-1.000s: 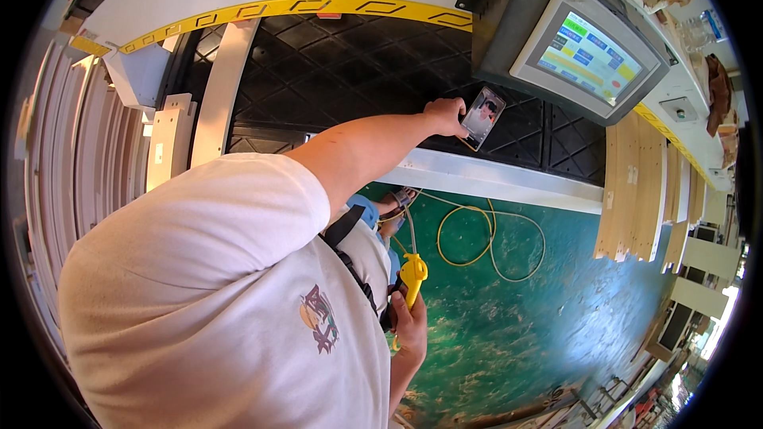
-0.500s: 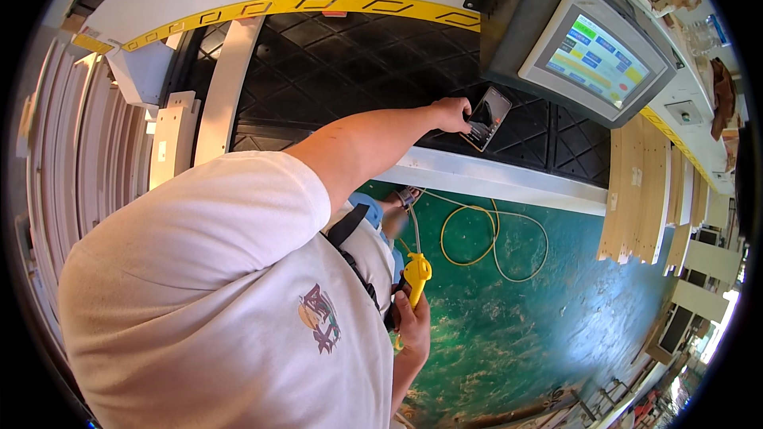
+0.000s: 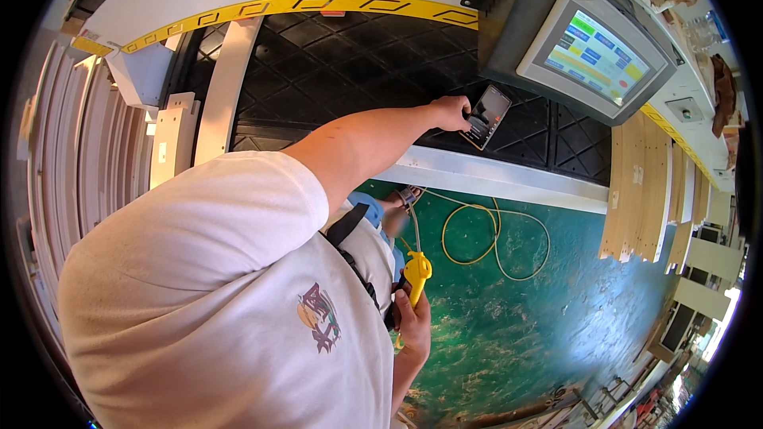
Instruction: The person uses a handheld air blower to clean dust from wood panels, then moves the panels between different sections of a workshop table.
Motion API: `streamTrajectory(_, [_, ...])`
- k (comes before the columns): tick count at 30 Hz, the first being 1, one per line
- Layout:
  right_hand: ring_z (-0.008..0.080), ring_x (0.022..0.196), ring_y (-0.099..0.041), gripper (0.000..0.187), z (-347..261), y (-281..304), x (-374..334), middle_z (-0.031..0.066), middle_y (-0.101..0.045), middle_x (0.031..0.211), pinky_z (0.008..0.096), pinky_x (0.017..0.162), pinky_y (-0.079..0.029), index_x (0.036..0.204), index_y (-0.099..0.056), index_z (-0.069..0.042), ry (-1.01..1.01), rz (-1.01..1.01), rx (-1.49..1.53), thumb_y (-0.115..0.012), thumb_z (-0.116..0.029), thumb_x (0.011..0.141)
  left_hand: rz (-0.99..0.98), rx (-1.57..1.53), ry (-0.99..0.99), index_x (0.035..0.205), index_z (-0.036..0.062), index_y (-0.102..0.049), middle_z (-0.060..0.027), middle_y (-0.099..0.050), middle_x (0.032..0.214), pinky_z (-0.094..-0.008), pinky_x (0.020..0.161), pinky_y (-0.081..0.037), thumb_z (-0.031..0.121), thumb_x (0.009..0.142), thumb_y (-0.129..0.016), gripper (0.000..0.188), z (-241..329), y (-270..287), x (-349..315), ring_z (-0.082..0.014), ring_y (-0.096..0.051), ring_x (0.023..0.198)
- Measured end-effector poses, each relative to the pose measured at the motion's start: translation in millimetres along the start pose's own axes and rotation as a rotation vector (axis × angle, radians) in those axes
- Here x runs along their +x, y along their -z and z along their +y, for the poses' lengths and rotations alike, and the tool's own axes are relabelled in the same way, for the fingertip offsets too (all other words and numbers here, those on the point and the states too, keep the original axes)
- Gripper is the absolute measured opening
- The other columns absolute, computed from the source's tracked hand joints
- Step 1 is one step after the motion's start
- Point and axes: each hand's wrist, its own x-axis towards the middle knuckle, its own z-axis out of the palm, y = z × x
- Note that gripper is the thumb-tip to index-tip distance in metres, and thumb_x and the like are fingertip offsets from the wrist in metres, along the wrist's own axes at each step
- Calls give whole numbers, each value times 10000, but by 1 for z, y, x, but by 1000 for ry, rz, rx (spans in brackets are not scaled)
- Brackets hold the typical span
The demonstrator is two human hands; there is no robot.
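Note:
My left arm stretches out over a black quilted surface [image 3: 318, 71]. Its hand [image 3: 451, 114] is at the left edge of a smartphone [image 3: 494, 111], fingers bent and pressed together on that edge. The phone lies face up on the black surface with its screen lit; my fingers cover part of its left side. Lower down, close to my body, my right hand [image 3: 412, 324] is wrapped around a yellow air blow gun [image 3: 418, 272], which points upward with a hose at its top. Part of the grip is hidden by the fingers.
A touchscreen panel [image 3: 594, 56] overhangs the black surface at the right. A white beam [image 3: 501, 179] borders the near side. Yellow and pale hoses [image 3: 470, 260] loop on the green floor [image 3: 517, 334]. Stacked wooden boards [image 3: 632, 191] stand right; long pale panels [image 3: 71, 127] stand left.
The phone's screen looks different: a dark patch beside my fingers has given way to lighter content. Both hands stay almost where they were, and the view has shifted slightly.

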Motion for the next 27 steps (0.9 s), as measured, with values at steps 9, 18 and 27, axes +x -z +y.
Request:
streamTrajectory(9, [23, 485, -395, 420, -4, -3, -1, -70, -500, 682, 208, 428, -318, 1417, -559, -11, -13, 17, -18, -637, -225, 1064, -13, -26, 0, 1242, 26, -625, -117, -738, 1013, -372, 848, -544, 283, 805, -836, 549, -2, 0, 3, -257, -710, 960])
streamTrajectory(18, [24, 479, -386, 428, -5, -2, 0, -71, -483, 664, 212, 428, -313, 1429, -553, -8, -14, 16, -17, -628, -226, 1068, -43, -43, 48, 1235, 112, -665, -142, -726, 1225, -400, 976, -538, 388, 766, -840, 572, -3, -1, 4, -305, -684, 1163])
streamTrajectory(27, [23, 465, -412, 287, -5, -1, 2, -63, -506, 637, 213, 418, -338, 1227, -596, -28, -1, 23, -11, -651, -256, 1062, -7, -51, 2, 1226, 30, -636, -110, -739, 1011, -370, 850, -544, 269, 815, -826, 512, 1, 1, -1, -255, -708, 950])
